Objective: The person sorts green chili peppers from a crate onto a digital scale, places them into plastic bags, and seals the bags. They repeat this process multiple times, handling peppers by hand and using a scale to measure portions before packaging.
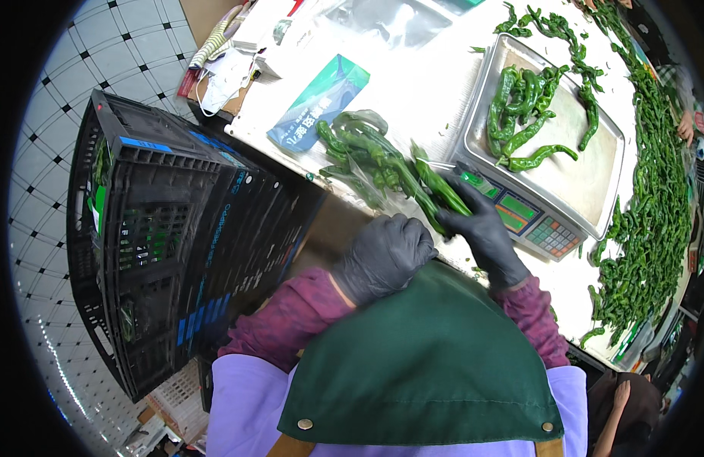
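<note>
A clear plastic bag [360, 177] with several long green peppers [380, 151] in it lies at the near edge of the white table. My left hand [386, 257], in a black glove, is closed in a fist at the bag's near end, gripping its film. In my black-gloved right hand [489, 231] are long green peppers [443, 185], partly at the bag's opening. Right beside that hand stands a digital scale [529, 214], its metal pan [586, 188] bearing several green peppers [520, 108]. Fingertips of my left hand are hidden.
A blue and green printed packet [320, 105] lies beyond the bag. Stacked black plastic crates [152, 228] stand on the tiled floor at left. A long heap of green peppers [643, 240] lines the table's right side. Other people's hands [684, 127] show at the far right.
</note>
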Demonstrator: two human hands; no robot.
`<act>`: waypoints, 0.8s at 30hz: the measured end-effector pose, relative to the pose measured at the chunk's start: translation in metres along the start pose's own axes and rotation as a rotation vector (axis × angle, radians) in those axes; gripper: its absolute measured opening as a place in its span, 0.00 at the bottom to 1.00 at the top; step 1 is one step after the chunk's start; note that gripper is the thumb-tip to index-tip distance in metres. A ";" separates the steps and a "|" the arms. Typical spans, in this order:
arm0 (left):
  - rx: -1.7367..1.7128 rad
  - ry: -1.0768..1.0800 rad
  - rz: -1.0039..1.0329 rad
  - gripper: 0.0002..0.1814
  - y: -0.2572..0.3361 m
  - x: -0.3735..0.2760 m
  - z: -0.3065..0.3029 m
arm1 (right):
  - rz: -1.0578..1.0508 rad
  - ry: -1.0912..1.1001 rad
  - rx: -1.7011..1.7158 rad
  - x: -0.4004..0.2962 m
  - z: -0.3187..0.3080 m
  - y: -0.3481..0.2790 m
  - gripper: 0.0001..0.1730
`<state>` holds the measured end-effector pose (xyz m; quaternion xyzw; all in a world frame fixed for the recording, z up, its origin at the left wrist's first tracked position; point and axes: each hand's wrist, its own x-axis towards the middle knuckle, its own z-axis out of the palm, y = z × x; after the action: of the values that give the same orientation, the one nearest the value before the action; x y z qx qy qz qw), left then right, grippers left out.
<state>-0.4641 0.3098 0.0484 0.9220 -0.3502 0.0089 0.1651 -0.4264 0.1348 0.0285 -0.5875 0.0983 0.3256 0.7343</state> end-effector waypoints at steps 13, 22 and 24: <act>0.145 0.027 -0.048 0.14 -0.025 -0.007 -0.007 | -0.689 0.004 -0.999 0.098 0.048 -0.044 0.50; 0.111 -0.057 0.000 0.16 -0.046 0.015 -0.010 | -0.658 -0.165 -1.334 0.072 0.009 -0.056 0.37; 0.035 -0.043 -0.057 0.14 -0.045 0.021 -0.007 | -0.396 -0.422 -1.112 0.033 -0.009 -0.086 0.24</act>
<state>-0.4189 0.3299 0.0442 0.9343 -0.3271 -0.0095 0.1413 -0.3475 0.1301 0.0773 -0.8118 -0.3438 0.2947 0.3688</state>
